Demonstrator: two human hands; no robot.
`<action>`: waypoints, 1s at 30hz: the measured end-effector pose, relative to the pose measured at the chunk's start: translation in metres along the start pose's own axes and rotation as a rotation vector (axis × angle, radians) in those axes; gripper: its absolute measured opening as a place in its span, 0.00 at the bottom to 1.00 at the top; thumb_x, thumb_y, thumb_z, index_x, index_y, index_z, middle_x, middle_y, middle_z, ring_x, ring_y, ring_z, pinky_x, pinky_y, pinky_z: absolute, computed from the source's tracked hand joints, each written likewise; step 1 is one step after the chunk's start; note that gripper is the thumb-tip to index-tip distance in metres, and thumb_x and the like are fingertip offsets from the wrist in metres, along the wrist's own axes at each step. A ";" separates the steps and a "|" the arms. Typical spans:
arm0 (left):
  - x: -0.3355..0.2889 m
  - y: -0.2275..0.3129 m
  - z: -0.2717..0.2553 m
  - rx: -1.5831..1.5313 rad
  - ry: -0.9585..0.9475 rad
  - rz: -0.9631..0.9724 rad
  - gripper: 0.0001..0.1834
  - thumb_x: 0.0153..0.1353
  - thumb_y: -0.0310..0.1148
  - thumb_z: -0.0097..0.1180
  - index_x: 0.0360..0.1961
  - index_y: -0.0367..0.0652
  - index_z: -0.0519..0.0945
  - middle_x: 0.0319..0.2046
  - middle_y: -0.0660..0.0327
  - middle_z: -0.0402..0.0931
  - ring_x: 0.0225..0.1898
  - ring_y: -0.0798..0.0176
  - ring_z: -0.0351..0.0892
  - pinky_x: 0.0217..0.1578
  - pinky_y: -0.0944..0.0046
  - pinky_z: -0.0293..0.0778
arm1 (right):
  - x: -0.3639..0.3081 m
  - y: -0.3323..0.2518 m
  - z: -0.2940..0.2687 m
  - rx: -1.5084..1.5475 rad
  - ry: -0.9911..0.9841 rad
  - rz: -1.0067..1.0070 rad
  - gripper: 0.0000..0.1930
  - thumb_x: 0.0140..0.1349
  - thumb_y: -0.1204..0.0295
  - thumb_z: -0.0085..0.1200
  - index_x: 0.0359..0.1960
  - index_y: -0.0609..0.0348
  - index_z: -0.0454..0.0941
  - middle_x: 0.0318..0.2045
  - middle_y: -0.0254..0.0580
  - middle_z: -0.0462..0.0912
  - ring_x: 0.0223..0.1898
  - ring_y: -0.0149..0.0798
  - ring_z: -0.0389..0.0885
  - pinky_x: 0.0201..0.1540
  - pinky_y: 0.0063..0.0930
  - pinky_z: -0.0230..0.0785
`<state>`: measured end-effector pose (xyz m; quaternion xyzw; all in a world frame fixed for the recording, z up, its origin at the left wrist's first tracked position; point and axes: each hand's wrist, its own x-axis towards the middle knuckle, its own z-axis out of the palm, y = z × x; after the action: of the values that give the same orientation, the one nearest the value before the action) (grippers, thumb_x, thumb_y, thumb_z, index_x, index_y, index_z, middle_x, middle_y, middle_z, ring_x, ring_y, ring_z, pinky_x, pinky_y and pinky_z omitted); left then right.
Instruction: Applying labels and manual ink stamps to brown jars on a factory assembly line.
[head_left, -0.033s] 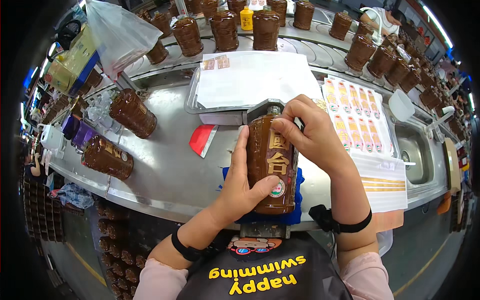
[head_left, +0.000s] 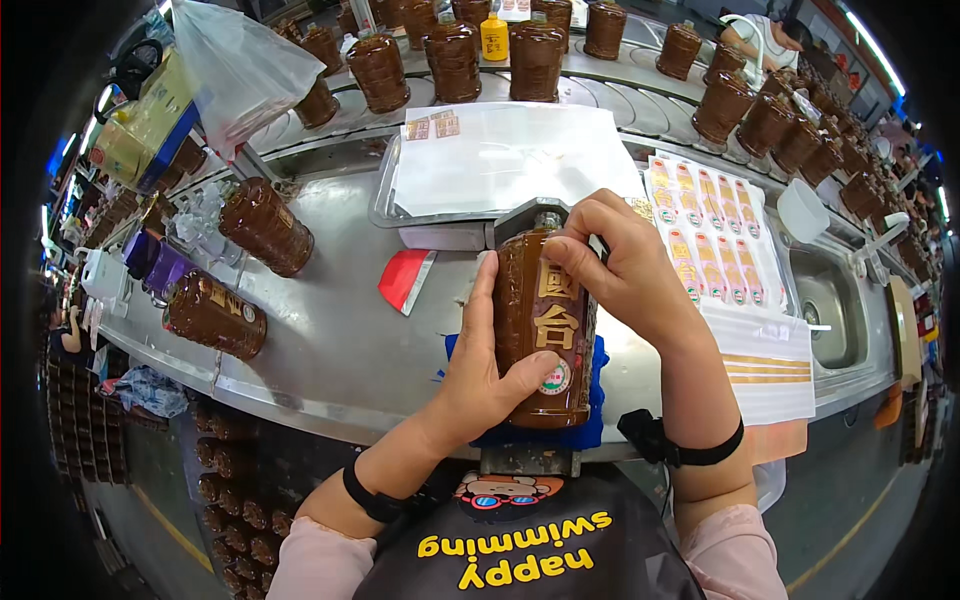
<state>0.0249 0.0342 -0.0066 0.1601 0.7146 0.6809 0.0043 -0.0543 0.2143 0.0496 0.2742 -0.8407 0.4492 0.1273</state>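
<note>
A brown ribbed bottle [head_left: 513,300] lies in front of me, its neck pointing away, on a blue cloth [head_left: 594,400]. Down its front runs a label with raised gold characters [head_left: 554,328] and a round green-and-white sticker [head_left: 557,377] at the lower end. My left hand [head_left: 468,378] wraps the bottle's left side, with the thumb on the round sticker. At the upper right of the bottle, my right hand [head_left: 612,262] is closed, its thumb pressing on the label's top; its other fingertips are hidden. A grey metal rest [head_left: 512,222] surrounds the neck.
Two brown bottles [head_left: 265,228] lie on the steel table [head_left: 320,350] at left, near a red-and-white piece [head_left: 404,282]. Ahead is a paper-covered tray [head_left: 510,160]. Label sheets [head_left: 705,235], gold strips [head_left: 768,369] and a sink [head_left: 835,310] are right. Bottles stand on a conveyor [head_left: 640,100].
The nearer bottles on the conveyor have shifted slightly to the right. Both my hands and the held bottle look unchanged.
</note>
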 end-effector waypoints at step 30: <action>-0.001 0.000 -0.002 -0.018 -0.006 -0.046 0.53 0.57 0.39 0.61 0.71 0.31 0.37 0.67 0.43 0.50 0.68 0.51 0.55 0.67 0.57 0.53 | 0.000 0.004 0.004 -0.057 0.019 -0.064 0.11 0.62 0.68 0.60 0.31 0.62 0.74 0.29 0.40 0.74 0.32 0.38 0.74 0.37 0.29 0.67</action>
<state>0.0252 0.0325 -0.0069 0.1457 0.7118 0.6867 0.0235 -0.0568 0.2130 0.0447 0.2929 -0.8427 0.4234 0.1573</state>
